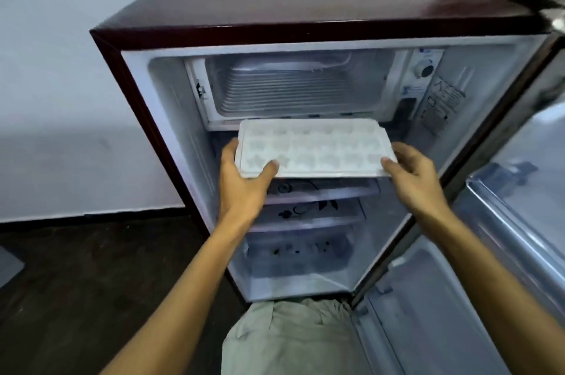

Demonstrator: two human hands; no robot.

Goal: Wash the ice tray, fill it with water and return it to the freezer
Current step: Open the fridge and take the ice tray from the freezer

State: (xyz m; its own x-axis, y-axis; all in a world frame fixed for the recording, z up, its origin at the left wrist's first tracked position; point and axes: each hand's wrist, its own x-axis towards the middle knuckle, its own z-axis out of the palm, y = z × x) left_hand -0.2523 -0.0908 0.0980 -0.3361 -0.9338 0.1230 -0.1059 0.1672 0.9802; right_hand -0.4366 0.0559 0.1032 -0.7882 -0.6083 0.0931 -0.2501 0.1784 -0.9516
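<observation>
Now both hands, L (241,182) & R (412,179), gripping ice tray (315,148) ends, just below freezer (290,87) opening.

The room is dim and evenly lit, with soft bluish light and no hard shadows. The whole picture is slightly soft and smeary. The fridge (305,23) top shows a dull sheen near its right end. The wide lens bends the fridge's sides and stretches the open door (504,222) at the right edge, where detail blurs most.
</observation>
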